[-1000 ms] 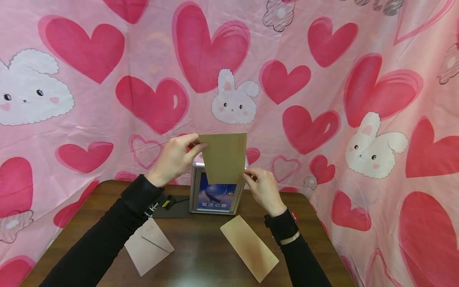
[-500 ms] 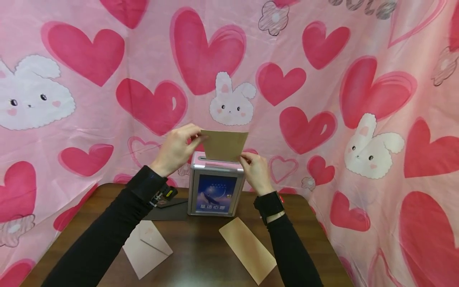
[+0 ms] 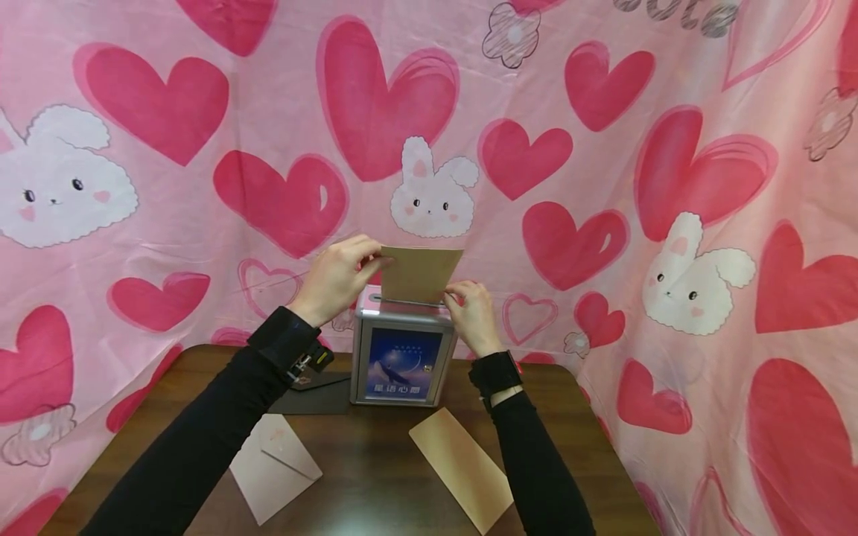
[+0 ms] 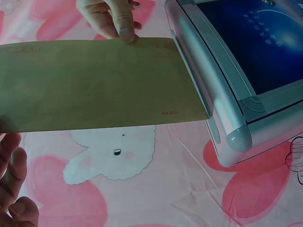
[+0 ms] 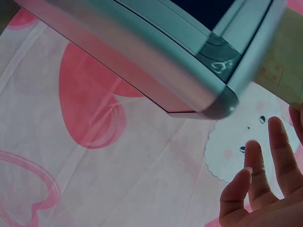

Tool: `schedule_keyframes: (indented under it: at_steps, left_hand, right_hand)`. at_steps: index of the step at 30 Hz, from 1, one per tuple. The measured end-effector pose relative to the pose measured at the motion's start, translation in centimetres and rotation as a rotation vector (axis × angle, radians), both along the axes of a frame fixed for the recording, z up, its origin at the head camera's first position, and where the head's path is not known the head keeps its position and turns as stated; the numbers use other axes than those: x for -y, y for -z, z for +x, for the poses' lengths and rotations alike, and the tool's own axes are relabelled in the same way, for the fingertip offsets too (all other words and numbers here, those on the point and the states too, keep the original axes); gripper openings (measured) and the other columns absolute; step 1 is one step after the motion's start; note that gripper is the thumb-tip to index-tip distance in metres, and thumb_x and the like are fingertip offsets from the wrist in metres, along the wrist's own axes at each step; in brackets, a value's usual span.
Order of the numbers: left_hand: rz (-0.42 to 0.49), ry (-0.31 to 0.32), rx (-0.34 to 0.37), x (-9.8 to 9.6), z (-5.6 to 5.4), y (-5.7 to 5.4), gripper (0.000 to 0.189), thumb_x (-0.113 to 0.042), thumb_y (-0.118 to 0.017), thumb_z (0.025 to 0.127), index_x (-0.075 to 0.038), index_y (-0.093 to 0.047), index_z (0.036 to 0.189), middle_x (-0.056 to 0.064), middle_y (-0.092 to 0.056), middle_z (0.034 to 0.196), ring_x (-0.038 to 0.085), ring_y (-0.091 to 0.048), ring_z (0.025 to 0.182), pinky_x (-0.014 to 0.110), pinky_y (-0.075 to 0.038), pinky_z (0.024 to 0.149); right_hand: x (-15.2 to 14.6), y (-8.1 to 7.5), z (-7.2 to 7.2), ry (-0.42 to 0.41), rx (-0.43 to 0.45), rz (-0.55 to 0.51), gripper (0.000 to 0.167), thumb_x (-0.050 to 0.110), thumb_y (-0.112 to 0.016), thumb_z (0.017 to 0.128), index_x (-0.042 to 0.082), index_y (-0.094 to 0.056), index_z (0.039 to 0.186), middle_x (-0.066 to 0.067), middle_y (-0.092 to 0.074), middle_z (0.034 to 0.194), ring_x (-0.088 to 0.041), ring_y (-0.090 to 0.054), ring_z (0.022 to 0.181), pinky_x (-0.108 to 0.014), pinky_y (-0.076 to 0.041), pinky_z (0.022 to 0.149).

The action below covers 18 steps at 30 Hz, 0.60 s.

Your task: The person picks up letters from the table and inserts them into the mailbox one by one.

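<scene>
Hanging behind everything: pink cloth printed with hearts and rabbits. Next biggest, dark brown bench. Silver-framed box with pink top stands upright near the bench's far edge, about midway between the far corners; blue whale picture on its front. Brown envelope is held above the box, lower end at the slot in the pink top; cannot tell how far in. Tan envelope lies slantwise toward the bench's right edge, slightly overlapped by the right sleeve. Pale envelope lies toward the left edge, just beside the left sleeve. Dark envelope lies flat near the far left corner, just beside the box. Both hands grasping one thing: left hand pinches the brown envelope's upper left corner, right hand pinches its right edge low down, other fingers off it. Black wristbands on both arms.
</scene>
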<state>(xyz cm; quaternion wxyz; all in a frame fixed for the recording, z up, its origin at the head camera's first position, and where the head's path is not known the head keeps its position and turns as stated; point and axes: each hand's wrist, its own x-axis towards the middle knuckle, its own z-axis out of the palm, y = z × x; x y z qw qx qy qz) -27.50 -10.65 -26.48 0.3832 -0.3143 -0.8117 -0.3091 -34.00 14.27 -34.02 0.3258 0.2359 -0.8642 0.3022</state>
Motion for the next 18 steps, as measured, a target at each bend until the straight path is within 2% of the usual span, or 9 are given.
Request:
schedule_keyframes:
  at_steps: [5,9,18]
  left_hand:
    - [0.000,0.003,0.008,-0.1,-0.6,0.2,0.009,-0.011,-0.073,0.088,-0.005,-0.071,0.094,0.005,-0.062,0.082,0.020,-0.052,0.070,0.033,-0.044,0.063]
    - [-0.006,-0.002,0.014,-0.2,-1.0,0.4,0.007,-0.011,-0.073,0.089,-0.005,-0.070,0.091,0.006,-0.061,0.083,0.020,-0.053,0.071,0.034,-0.044,0.064]
    - [-0.012,-0.021,0.049,-0.3,-2.2,1.7,0.008,-0.009,-0.071,0.090,-0.007,-0.066,0.084,0.005,-0.059,0.079,0.021,-0.051,0.067,0.034,-0.042,0.063]
  right_hand:
    - [0.0,0.6,-0.6,0.012,-0.001,0.019,0.014,0.009,-0.073,0.087,0.002,-0.076,0.098,-0.012,-0.071,0.103,-0.031,-0.058,0.097,-0.045,-0.044,0.085]
    - [-0.1,1.0,-0.8,0.039,0.042,0.034,0.014,0.013,-0.072,0.088,0.005,-0.076,0.100,-0.009,-0.070,0.106,-0.030,-0.058,0.102,-0.047,-0.043,0.087]
    - [-0.1,2.2,-0.9,0.075,0.088,0.030,0.014,0.016,-0.070,0.091,0.009,-0.077,0.101,-0.007,-0.068,0.115,-0.032,-0.052,0.113,-0.053,-0.037,0.088]
